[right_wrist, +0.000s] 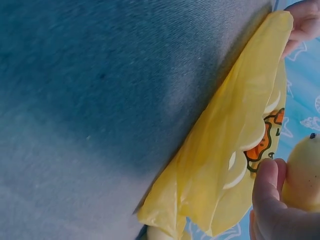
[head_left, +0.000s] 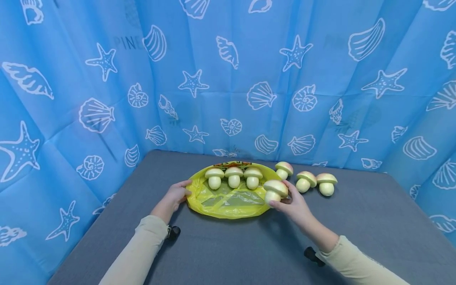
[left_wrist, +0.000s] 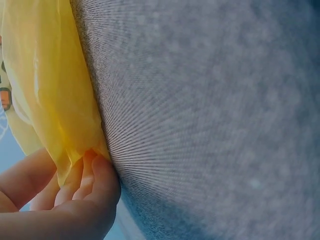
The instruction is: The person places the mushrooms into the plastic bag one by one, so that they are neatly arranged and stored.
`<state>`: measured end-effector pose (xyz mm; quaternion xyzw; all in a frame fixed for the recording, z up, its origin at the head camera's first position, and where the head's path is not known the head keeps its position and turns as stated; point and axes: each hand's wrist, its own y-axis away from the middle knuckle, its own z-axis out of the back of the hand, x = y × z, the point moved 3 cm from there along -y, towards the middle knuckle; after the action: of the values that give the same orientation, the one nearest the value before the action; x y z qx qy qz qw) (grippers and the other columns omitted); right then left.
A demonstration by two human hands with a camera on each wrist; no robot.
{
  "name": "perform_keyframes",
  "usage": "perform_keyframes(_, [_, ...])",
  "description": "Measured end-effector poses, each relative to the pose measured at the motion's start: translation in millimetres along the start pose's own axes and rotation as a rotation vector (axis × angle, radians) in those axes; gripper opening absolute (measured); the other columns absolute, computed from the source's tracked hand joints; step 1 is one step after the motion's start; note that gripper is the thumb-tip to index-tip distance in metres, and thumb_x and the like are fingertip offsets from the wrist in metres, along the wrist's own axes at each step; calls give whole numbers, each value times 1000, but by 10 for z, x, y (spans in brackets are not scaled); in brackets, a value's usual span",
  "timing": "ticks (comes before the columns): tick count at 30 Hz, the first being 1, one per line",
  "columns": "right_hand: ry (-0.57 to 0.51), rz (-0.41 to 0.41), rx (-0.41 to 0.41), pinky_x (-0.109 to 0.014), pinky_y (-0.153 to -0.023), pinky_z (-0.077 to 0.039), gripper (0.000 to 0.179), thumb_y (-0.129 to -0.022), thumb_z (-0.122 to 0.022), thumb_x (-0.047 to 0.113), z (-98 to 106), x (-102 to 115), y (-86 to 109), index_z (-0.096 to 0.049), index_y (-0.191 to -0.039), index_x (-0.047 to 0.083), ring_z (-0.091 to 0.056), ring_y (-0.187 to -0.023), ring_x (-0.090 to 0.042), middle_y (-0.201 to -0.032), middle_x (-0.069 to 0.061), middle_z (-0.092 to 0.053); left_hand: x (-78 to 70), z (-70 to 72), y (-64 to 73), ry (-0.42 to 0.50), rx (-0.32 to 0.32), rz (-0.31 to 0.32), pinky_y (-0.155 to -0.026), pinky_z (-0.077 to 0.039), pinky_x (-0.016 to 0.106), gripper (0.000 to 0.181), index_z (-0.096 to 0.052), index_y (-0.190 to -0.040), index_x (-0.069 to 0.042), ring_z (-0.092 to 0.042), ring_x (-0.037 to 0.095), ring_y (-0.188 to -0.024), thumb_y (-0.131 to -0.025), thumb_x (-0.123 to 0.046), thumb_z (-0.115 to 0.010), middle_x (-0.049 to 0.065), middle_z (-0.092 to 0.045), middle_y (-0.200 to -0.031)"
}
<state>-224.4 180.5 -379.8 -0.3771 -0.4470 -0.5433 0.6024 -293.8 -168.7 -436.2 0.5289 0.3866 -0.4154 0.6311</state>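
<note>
Far left, a blue curtain [head_left: 96,114] with white shells and starfish hung beside and behind a grey table [head_left: 228,253]; next, a pale left sleeve [head_left: 132,253] reached in, a black device [head_left: 173,233] at its wrist; the left hand [head_left: 174,196] pinched the left edge of a yellow plastic bag [head_left: 228,211], thumb and curled fingers nearly closed with only the thin plastic between them.

The bag lay on the table, mouth spread wide, a dark-and-orange print [head_left: 233,165] along its far side; I counted three toy mushrooms in a row inside: a left one [head_left: 214,179], a middle one [head_left: 234,177] and a right one [head_left: 253,178], close side by side, caps uppermost; whether they stood or leant, I could not tell.

At the bag's right end, the right hand [head_left: 293,204] held a fourth mushroom [head_left: 275,191], thumb and fingers parted by its width, cap up and slightly tilted; contact with the plastic could not be judged.

Just behind it, a fifth mushroom [head_left: 284,170] sat by the bag's far right edge; further right, a sixth [head_left: 306,181] and a seventh [head_left: 326,184] rested near each other on the table; nearer me, a second black device [head_left: 314,256] showed beside the right sleeve [head_left: 356,261].
</note>
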Motion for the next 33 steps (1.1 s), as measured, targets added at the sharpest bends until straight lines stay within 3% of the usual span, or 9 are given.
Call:
perform_keyframes(14, [-31, 15, 21, -27, -77, -55, 84, -93, -67, 3, -160, 41, -24, -13, -158, -5, -59, -108, -30, -147, -31, -34, 4, -1, -6, -12, 1, 19, -119, -30, 49, 58, -39, -154, -4, -22, 35, -151, -98, 10, -44, 20, -21, -165])
perform_keyframes(22, [-50, 6, 26, -24, -80, -53, 83, -93, -67, 3, -267, 80, -61, -15, -157, -5, -56, -115, -39, -148, -31, -33, -6, 1, 7, -4, 12, 21, -118, -32, 49, 57, -40, -153, -4, -25, 36, -149, -98, 10, -44, 20, -21, -165])
perform_keyframes(33, [-49, 10, 30, -26, -80, -52, 84, -92, -68, 3, -362, 76, -108, -16, -157, -6, -57, -113, -38, -147, -31, -36, 13, 7, -14, -4, 17, 18, -119, -31, 49, 56, -41, -153, -5, -26, 37, -149, -99, 9, -45, 20, -22, -165])
